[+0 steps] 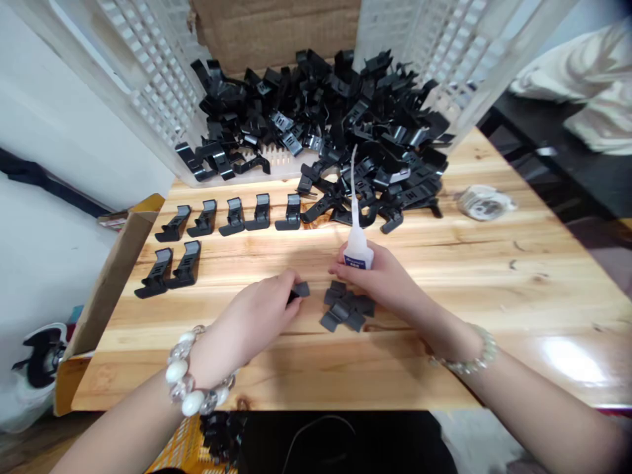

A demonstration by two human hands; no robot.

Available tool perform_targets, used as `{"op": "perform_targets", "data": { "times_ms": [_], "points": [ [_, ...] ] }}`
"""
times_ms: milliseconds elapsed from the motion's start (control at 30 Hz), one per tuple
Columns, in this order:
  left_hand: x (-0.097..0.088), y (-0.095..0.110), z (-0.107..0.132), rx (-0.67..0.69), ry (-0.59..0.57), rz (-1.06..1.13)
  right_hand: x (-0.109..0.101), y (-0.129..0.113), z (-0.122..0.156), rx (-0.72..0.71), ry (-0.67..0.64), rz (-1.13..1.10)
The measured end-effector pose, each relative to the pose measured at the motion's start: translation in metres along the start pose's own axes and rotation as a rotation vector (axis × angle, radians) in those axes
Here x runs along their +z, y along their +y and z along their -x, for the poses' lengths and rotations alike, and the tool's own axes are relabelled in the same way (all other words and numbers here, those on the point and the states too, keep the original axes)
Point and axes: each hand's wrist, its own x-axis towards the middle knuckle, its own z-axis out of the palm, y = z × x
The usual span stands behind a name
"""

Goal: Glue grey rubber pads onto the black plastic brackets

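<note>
My left hand (264, 306) is closed in a pinch on a small dark grey pad (301, 289), held just above the wooden table. In my right hand (382, 270) is a white glue bottle (358, 249) with a blue label and a long thin nozzle pointing up and away from me. Below and between the hands lies a small pile of dark grey pads (345, 307). Several black plastic clips (232, 217) stand in two rows at the table's left. Whatever else my left fingers cover is hidden.
A white plastic crate (162, 99) on its side at the back spills a heap of black clips (336, 125) onto the table (494, 296). A roll of clear tape (484, 202) sits at the right. Beside the left edge stands a cardboard box (111, 289).
</note>
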Motion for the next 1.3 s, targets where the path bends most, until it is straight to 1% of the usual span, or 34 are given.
{"op": "perform_targets", "data": {
  "times_ms": [100, 200, 267, 367, 433, 500, 600, 700, 833, 900, 967, 1133, 1200, 1300],
  "points": [
    [-0.001, -0.001, -0.002, 0.023, 0.001, 0.033, 0.001, 0.000, 0.001, -0.037, -0.003, 0.023],
    [-0.005, 0.004, -0.003, 0.017, -0.024, 0.153, 0.002, 0.000, 0.003, -0.096, -0.053, 0.049],
    [-0.008, 0.011, -0.001, -0.014, -0.077, 0.334, 0.003, -0.001, 0.006, -0.136, -0.141, 0.056],
    [-0.011, 0.019, 0.004, -0.061, -0.188, 0.627, 0.004, -0.002, 0.010, -0.179, -0.281, 0.051],
    [-0.012, 0.021, 0.006, -0.069, -0.238, 0.740, 0.005, -0.004, 0.013, -0.185, -0.318, 0.032],
    [-0.012, 0.020, 0.006, -0.055, -0.264, 0.828, 0.005, -0.005, 0.013, -0.167, -0.297, -0.014],
    [-0.012, 0.017, 0.005, -0.010, -0.283, 0.957, 0.004, -0.005, 0.012, -0.138, -0.213, -0.137],
    [-0.012, 0.015, 0.004, -0.007, -0.324, 1.040, 0.000, -0.005, 0.011, -0.137, -0.154, -0.254],
    [-0.011, 0.015, 0.005, -0.030, -0.483, 1.136, -0.003, -0.003, 0.010, -0.136, -0.169, -0.360],
    [-0.010, 0.016, 0.005, -0.041, -0.521, 1.153, -0.003, -0.003, 0.009, -0.122, -0.190, -0.403],
    [-0.008, 0.017, 0.004, -0.050, -0.475, 1.176, -0.003, -0.002, 0.009, -0.112, -0.204, -0.443],
    [0.001, 0.019, -0.002, -0.063, -0.218, 1.374, -0.004, 0.000, 0.009, -0.124, -0.212, -0.532],
    [0.003, 0.019, -0.004, -0.075, -0.172, 1.452, -0.005, -0.001, 0.010, -0.124, -0.215, -0.543],
    [0.005, 0.019, -0.006, -0.098, -0.150, 1.529, -0.005, -0.003, 0.011, -0.107, -0.240, -0.565]
  ]
}}
